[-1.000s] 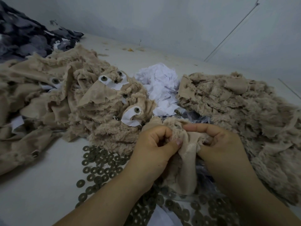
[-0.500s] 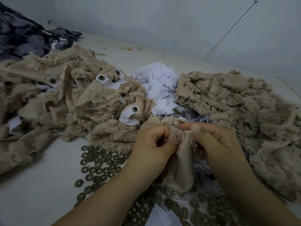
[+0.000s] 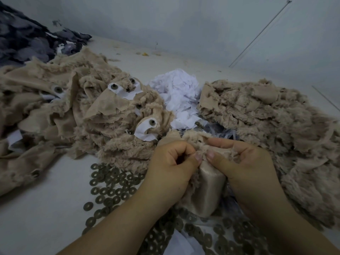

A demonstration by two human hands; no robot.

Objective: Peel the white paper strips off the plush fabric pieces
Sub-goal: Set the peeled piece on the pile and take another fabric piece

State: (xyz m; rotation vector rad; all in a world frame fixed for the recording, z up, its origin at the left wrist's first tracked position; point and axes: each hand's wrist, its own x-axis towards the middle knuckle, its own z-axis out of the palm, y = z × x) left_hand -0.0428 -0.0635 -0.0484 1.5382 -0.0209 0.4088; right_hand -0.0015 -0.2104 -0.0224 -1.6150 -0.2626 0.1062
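A beige plush piece [image 3: 206, 188] hangs between my two hands, its smooth backing towards me. My left hand [image 3: 171, 168] pinches its upper edge with curled fingers and thumb. My right hand [image 3: 244, 166] grips the same edge, thumb close to the left thumb. No paper strip shows on this piece. To the left lies a heap of plush pieces [image 3: 103, 115] that carry white paper strips [image 3: 145, 129] with dark round eyes.
A mound of loose white paper scraps [image 3: 176, 96] sits behind my hands. On the right lies a second plush heap [image 3: 266, 122]. Several dark ring washers [image 3: 110, 188] are scattered on the pale table [image 3: 36, 218]. Dark patterned fabric [image 3: 27, 43] lies at far left.
My right hand has drawn in towards the left hand; its thumb now sits on the fabric edge beside the left thumb. The piece has bunched up slightly.
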